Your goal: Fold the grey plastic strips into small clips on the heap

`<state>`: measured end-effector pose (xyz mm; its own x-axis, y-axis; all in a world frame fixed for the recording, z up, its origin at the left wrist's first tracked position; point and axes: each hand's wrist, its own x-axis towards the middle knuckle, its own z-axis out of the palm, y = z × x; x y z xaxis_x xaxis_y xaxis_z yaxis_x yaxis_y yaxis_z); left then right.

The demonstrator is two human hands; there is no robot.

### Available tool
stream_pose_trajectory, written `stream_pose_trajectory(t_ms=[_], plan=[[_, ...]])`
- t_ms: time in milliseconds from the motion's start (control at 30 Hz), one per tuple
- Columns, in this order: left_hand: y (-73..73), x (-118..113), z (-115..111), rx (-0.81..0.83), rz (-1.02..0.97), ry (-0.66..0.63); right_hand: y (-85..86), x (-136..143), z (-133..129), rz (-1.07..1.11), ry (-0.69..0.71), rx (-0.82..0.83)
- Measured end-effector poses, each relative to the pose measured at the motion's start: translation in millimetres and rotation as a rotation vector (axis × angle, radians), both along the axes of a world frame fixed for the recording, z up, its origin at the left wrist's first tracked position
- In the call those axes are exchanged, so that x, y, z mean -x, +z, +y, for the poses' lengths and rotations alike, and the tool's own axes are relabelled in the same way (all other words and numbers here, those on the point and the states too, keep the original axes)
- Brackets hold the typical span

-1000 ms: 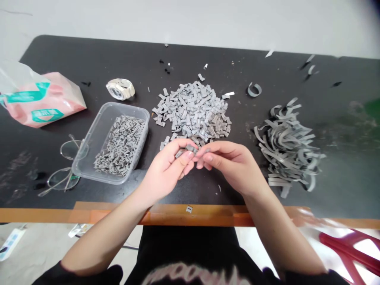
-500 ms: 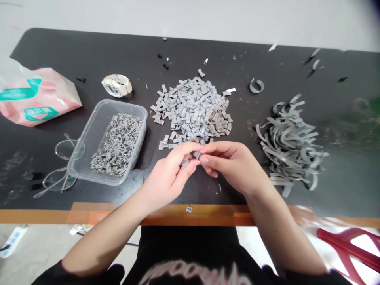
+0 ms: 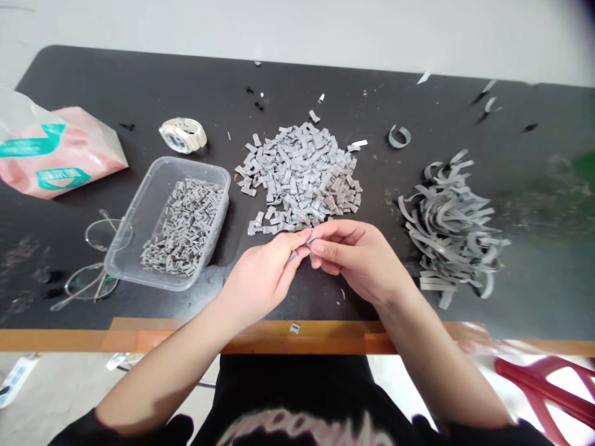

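Observation:
My left hand (image 3: pixel 263 269) and my right hand (image 3: pixel 356 254) meet fingertip to fingertip just in front of a pile of small grey folded pieces (image 3: pixel 302 173). Between the fingertips of both hands a small grey piece (image 3: pixel 310 240) is pinched, mostly covered by them. Another bit of grey (image 3: pixel 292 255) shows between my left thumb and forefinger. Left of the hands stands a clear plastic box (image 3: pixel 225 214) holding many small grey clips (image 3: pixel 183 226). A heap of curled grey strips (image 3: pixel 453 229) lies to the right of my right hand.
A white watch (image 3: pixel 183 135) lies behind the box, with a pink and white packet (image 3: pixel 74 148) at the far left. Glasses (image 3: pixel 95 282) rest left of the box. One small piece (image 3: pixel 294 328) lies on the taped front edge. A curled strip (image 3: pixel 398 136) lies back right.
My left thumb and forefinger have closed together round the small grey piece, narrowing the gap between them. My right hand has shifted slightly left.

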<state>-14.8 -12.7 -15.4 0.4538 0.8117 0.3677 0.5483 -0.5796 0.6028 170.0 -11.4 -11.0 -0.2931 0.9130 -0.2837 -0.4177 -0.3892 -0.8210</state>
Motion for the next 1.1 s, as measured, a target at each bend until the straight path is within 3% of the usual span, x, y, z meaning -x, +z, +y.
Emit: stream_pose_trajectory(t_ms=[133, 267, 433, 567, 700, 867, 933, 1100], plan=[[-4.4, -1, -1, -0.06, 0.052, -0.007, -5.5, 2, -2, -0.021, 0.008, -0.034], [-3.5, -3, -6, 0.032, 0.026, -0.002, -11.3, 9, -4, -0.011, -0.017, -0.043], [0.5, -6, -8, 0.339, -0.29, -0.014, -7.5, 13, -5, -0.058, -0.092, -0.101], [2.6, -5, -4, 0.476, -0.509, -0.015, 0.6, 10, -6, -0.329, -0.14, -0.224], [7.3, -3, 1, 0.546, -0.447, 0.009, 3.6, 8, -7, -0.544, -0.16, -0.369], [11.4, -2, 7, 0.772, -0.532, -0.133, 4.8, 4, -7, -0.699, -0.184, -0.536], [11.9, -1, 8, 0.79, -0.53, -0.166, 5.8, 2, -7, -0.731, -0.175, -0.585], [11.1, 0, 7, 0.737, -0.499, -0.103, 6.1, -1, -7, -0.751, -0.155, -0.653]])
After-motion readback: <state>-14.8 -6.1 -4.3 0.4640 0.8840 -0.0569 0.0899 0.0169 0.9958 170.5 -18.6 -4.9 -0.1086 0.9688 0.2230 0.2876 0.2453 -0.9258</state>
